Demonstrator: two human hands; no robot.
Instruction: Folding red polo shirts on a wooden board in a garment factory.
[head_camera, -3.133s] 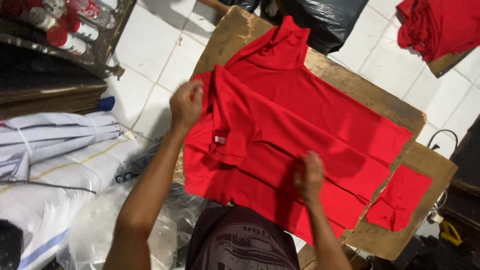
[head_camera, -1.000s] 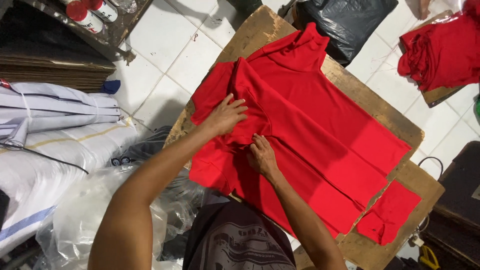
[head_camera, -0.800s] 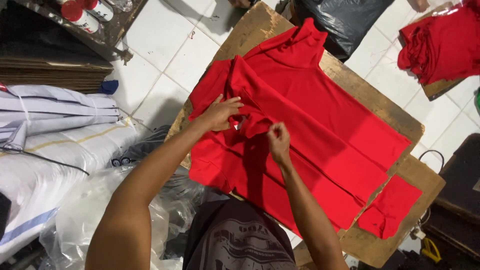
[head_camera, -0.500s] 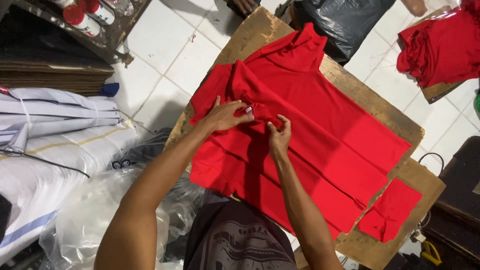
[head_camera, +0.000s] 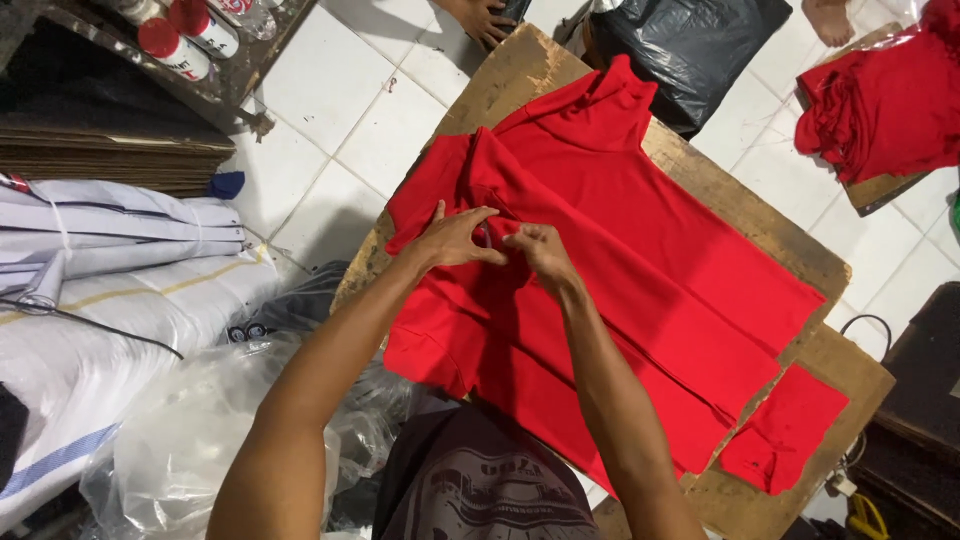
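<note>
Since a moment ago both hands have met at the collar of the red cotton polo shirt (head_camera: 640, 270) on the brown cardboard sheet (head_camera: 800, 270), left hand (head_camera: 455, 238) pinching cloth at nine o'clock of the grasping right hand (head_camera: 540, 250).

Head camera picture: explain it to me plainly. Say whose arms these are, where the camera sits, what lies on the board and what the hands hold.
There is no machine here, only a person's two bare arms. The camera sits on that person's head and looks down, so the arms reach up from the bottom edge. A bright red cloth shirt lies spread over a worn brown cardboard board on a white tiled floor. The left hand and right hand meet at the shirt's upper part and pinch the fabric there. A small red cloth piece lies at the board's lower right. A black plastic bag sits beyond the board.
</note>
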